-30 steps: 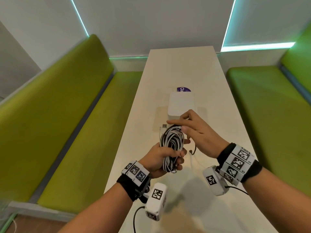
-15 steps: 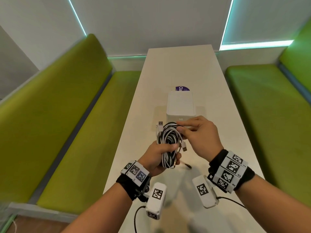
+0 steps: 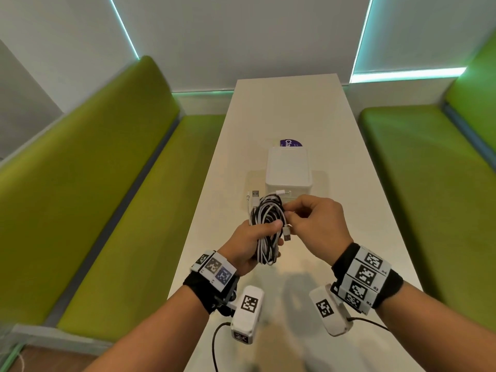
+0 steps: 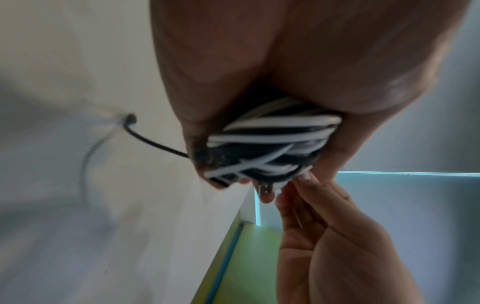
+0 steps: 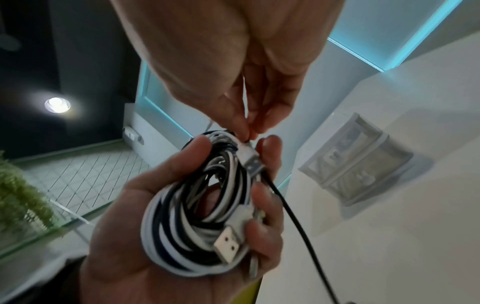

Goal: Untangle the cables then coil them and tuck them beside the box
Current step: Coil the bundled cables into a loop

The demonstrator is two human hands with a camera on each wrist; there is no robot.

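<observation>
White and black cables (image 3: 267, 226), wound together into one coil, sit in the left hand (image 3: 248, 242), held above a long white table (image 3: 292, 108). Seen from the head, the left fingers curl around the middle of the coil. The right hand (image 3: 319, 226) meets the coil from the right, its thumb and fingertips pinching a strand near the top. A white box (image 3: 288, 170) stands on the table just beyond the hands, with a purple sticker (image 3: 290, 143) behind it. Green benches (image 3: 102, 183) run along both sides.

From the left wrist, the palm closes around the striped coil (image 4: 270, 144), and the right hand's fingers (image 4: 311, 197) touch its lower edge. A thin black cord (image 4: 153, 142) trails off to the left.

From the right wrist, the right fingertips (image 5: 246, 127) pinch a white strand at the top of the coil (image 5: 197, 216). The left hand (image 5: 161, 236) cups the coil, fingers wrapped over it, and a metal plug (image 5: 230, 243) pokes out beneath them. The box (image 5: 355, 164) stands on the table to the right.
</observation>
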